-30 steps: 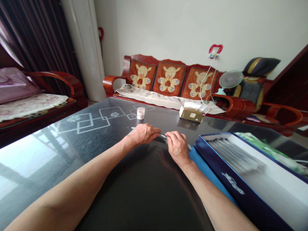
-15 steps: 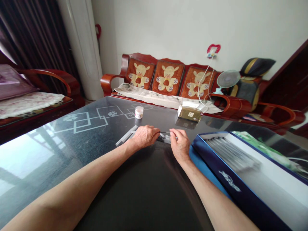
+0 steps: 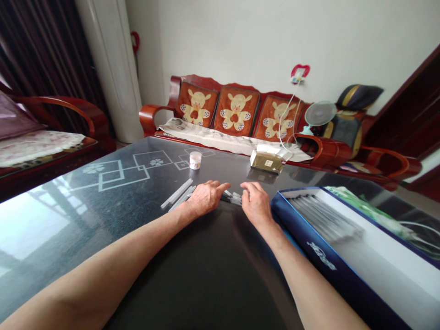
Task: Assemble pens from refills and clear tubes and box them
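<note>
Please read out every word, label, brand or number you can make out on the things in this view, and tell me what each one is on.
White logo on the dark blue box: stylized lettering, too blurred to read.
Small label on the tan packet: too small to read.
No other readable text shows.

Home living room. Indicators: wooden sofa [image 3: 151, 117] with bear-pattern cushions [image 3: 236, 110], wooden armchair [image 3: 58, 110], floor-standing air conditioner [image 3: 110, 68], small electric fan [image 3: 320, 113], dark curtains [image 3: 41, 55], and glass-topped table [image 3: 68, 215].
</note>
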`<state>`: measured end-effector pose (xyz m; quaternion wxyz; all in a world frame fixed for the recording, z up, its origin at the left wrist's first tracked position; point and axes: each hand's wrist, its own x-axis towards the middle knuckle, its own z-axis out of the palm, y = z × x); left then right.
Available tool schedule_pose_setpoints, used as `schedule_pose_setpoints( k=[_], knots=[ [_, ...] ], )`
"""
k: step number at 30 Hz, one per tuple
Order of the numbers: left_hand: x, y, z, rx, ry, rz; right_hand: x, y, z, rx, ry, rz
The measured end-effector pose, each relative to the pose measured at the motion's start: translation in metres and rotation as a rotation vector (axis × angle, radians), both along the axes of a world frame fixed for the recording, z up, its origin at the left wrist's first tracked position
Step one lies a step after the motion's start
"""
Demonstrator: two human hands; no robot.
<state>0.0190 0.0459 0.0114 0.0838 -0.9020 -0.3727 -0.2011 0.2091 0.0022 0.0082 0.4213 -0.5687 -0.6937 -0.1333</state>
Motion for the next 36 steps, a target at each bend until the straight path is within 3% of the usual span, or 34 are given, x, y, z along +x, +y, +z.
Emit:
schedule_pose_setpoints(
  k=[3,7,14,28,32,36],
  knots=[
    [-0.001,-0.001,0.003,-0.025,-0.023,-0.002,0.033,0.007,0.006,-0.054,-0.060,-0.139],
    [-0.001,-0.002,0.005,-0.042,-0.034,-0.007,0.058,0.008,0.007,-0.192,-0.152,-0.167],
    [0.000,-0.004,0.006,-0.075,-0.043,-0.004,0.041,-0.002,0.004,-0.428,-0.264,-0.003],
    [0.004,-0.004,-0.003,-0.105,-0.134,-0.106,0.028,-0.008,0.009,-0.456,-0.375,0.032],
    [0.004,-0.005,-0.002,-0.122,-0.154,-0.116,0.030,-0.006,0.012,-0.416,-0.272,0.096],
    [0.005,-0.004,-0.004,-0.153,-0.199,-0.079,0.030,-0.001,0.009,-0.418,0.010,0.198]
  ],
)
